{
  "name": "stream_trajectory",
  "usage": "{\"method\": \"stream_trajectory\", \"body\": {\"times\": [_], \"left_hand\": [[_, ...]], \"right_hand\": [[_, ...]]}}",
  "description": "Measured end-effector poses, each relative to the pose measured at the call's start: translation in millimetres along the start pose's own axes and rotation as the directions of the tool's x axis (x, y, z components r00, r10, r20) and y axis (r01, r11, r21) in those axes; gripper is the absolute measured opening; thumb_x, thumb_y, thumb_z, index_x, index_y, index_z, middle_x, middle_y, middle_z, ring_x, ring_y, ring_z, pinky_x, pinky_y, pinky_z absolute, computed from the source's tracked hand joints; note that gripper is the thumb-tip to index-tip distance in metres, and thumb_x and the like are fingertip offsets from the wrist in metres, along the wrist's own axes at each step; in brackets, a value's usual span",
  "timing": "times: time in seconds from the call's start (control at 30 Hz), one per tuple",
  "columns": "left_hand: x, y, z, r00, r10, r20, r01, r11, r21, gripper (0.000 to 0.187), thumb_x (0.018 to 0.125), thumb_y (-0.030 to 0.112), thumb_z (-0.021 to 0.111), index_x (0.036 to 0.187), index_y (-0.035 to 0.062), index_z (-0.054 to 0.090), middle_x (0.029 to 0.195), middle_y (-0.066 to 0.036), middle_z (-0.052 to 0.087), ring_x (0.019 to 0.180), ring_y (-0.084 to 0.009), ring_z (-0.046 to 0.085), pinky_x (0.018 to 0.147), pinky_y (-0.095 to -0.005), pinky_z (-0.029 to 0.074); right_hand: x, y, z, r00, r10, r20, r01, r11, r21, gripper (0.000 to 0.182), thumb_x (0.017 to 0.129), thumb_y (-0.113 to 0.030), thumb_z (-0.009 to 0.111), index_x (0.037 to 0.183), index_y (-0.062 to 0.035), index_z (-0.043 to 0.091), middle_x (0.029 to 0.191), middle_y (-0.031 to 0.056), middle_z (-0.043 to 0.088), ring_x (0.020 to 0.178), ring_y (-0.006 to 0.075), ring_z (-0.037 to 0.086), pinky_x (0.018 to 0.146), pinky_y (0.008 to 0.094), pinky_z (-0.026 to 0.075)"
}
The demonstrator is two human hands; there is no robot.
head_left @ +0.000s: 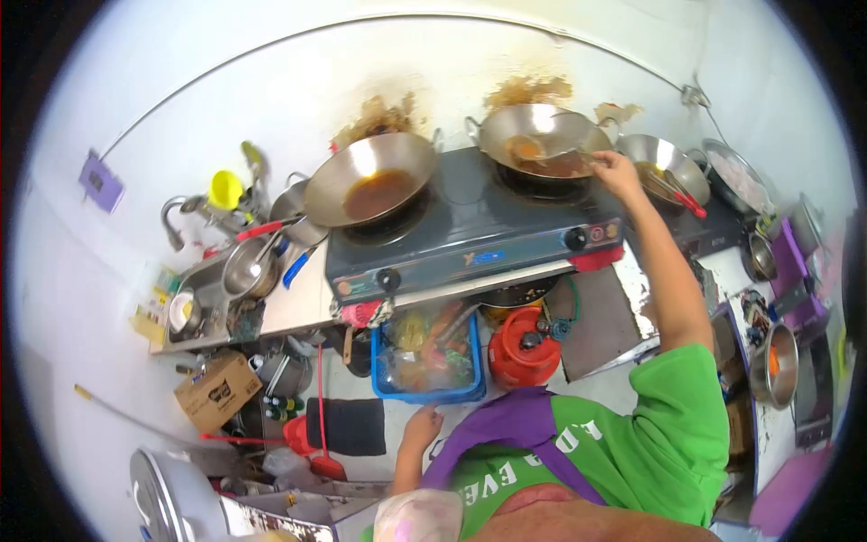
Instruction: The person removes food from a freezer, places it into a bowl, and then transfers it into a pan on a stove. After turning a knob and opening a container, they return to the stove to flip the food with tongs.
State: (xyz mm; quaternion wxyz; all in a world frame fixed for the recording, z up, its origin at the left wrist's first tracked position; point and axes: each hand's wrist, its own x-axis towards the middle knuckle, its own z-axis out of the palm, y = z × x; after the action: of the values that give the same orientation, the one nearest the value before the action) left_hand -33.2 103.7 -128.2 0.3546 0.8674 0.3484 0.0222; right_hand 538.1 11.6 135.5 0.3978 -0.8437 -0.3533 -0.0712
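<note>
My right hand point(617, 174) is closed on the handle of a ladle point(562, 157), over the right side of a metal wok point(545, 126) with brown liquid in it. This wok stands on the right burner of the dark gas stove point(479, 219). On the left burner sits another wok point(372, 179), also with brown liquid. My left hand point(423, 425) hangs low in front of my body, near the blue basket point(429, 396), and its fingers look curled; whether it holds anything cannot be made out.
Red tongs point(691, 204) rest in a smaller wok point(664, 155) at the right. A red gas cylinder point(524, 354) stands under the stove. The sink point(206, 280) with bowls is at the left. A cardboard box point(218, 392) lies below it.
</note>
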Motion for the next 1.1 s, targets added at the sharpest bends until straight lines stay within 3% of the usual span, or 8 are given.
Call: {"method": "stream_trajectory", "body": {"times": [0.07, 0.17, 0.33, 0.5, 0.53, 0.67, 0.83, 1.1], "left_hand": [[-5, -9, -2, 1.000, -0.015, -0.007, 0.014, 1.000, -0.009, 0.036, 0.080, 0.020, 0.056, 0.111, 0.0027, 0.054, 0.091, -0.021, 0.061, 0.087, -0.0361, 0.058, 0.077, -0.0428, 0.045], [-14, -30, -1, 0.999, -0.010, -0.039, 0.010, 1.000, 0.000, 0.036, 0.081, 0.020, 0.054, 0.113, 0.0030, 0.054, 0.093, -0.021, 0.061, 0.089, -0.0365, 0.058, 0.079, -0.0429, 0.045], [-32, -53, -10, 0.994, -0.057, -0.088, 0.055, 0.998, -0.033, 0.037, 0.082, 0.022, 0.053, 0.113, 0.0040, 0.054, 0.096, -0.021, 0.061, 0.091, -0.0366, 0.057, 0.080, -0.0430, 0.045], [-55, -90, -4, 0.987, -0.086, -0.139, 0.080, 0.996, -0.045, 0.036, 0.082, 0.023, 0.055, 0.113, 0.0055, 0.055, 0.093, -0.019, 0.062, 0.089, -0.0357, 0.058, 0.079, -0.0419, 0.046], [-61, -94, -6, 0.987, -0.085, -0.138, 0.078, 0.996, -0.054, 0.035, 0.081, 0.023, 0.055, 0.113, 0.0058, 0.055, 0.092, -0.019, 0.062, 0.088, -0.0355, 0.059, 0.079, -0.0417, 0.046], [-76, -107, -12, 0.981, -0.152, -0.119, 0.145, 0.987, -0.066, 0.036, 0.081, 0.023, 0.056, 0.113, 0.0049, 0.054, 0.091, -0.018, 0.063, 0.087, -0.0346, 0.059, 0.078, -0.0410, 0.047], [-85, -117, -19, 0.966, -0.195, -0.167, 0.152, 0.958, -0.242, 0.036, 0.081, 0.022, 0.055, 0.113, 0.0047, 0.054, 0.091, -0.018, 0.063, 0.088, -0.0337, 0.059, 0.078, -0.0405, 0.046], [-100, -121, -39, 0.945, -0.284, -0.164, 0.229, 0.929, -0.289, 0.037, 0.083, 0.024, 0.053, 0.115, 0.0044, 0.053, 0.094, -0.019, 0.062, 0.090, -0.0340, 0.058, 0.080, -0.0416, 0.046]], "right_hand": [[2, -7, 2, 0.993, -0.083, -0.083, 0.077, 0.994, -0.073, 0.039, 0.076, -0.023, 0.061, 0.108, -0.0015, 0.060, 0.086, 0.0124, 0.065, 0.075, 0.0200, 0.061, 0.070, 0.0308, 0.047], [24, -16, 15, 0.986, -0.114, -0.121, 0.110, 0.993, -0.037, 0.037, 0.077, -0.024, 0.060, 0.107, -0.0021, 0.061, 0.079, 0.0107, 0.065, 0.068, 0.0161, 0.059, 0.065, 0.0287, 0.046], [23, -171, 29, 0.955, -0.278, -0.105, 0.285, 0.957, 0.055, 0.036, 0.076, -0.022, 0.059, 0.107, -0.0047, 0.062, 0.078, 0.0110, 0.065, 0.066, 0.0165, 0.059, 0.064, 0.0289, 0.046], [39, -323, 122, 0.882, -0.459, -0.107, 0.470, 0.872, 0.133, 0.038, 0.074, -0.025, 0.057, 0.106, -0.0040, 0.062, 0.091, 0.0181, 0.065, 0.083, 0.0269, 0.064, 0.076, 0.0352, 0.048], [24, -361, 136, 0.909, -0.416, -0.017, 0.409, 0.884, 0.225, 0.042, 0.073, -0.025, 0.057, 0.108, -0.0020, 0.061, 0.096, 0.0209, 0.064, 0.090, 0.0280, 0.063, 0.081, 0.0350, 0.047], [-3, -452, 237, 0.856, -0.512, 0.067, 0.515, 0.857, -0.031, 0.037, 0.072, -0.017, 0.055, 0.107, -0.0079, 0.061, 0.090, 0.0192, 0.064, 0.086, 0.0332, 0.062, 0.076, 0.0419, 0.049], [-44, -472, 362, 0.664, -0.673, 0.326, 0.748, 0.606, -0.272, 0.014, 0.076, -0.011, 0.052, 0.083, -0.0035, 0.061, 0.083, 0.0185, 0.063, 0.077, 0.0331, 0.064, 0.066, 0.0428, 0.051], [-39, -466, 402, 0.577, -0.707, 0.409, 0.813, 0.450, -0.369, 0.015, 0.078, -0.010, 0.049, 0.084, -0.0041, 0.061, 0.085, 0.0148, 0.062, 0.077, 0.0305, 0.064, 0.064, 0.0402, 0.052]]}}
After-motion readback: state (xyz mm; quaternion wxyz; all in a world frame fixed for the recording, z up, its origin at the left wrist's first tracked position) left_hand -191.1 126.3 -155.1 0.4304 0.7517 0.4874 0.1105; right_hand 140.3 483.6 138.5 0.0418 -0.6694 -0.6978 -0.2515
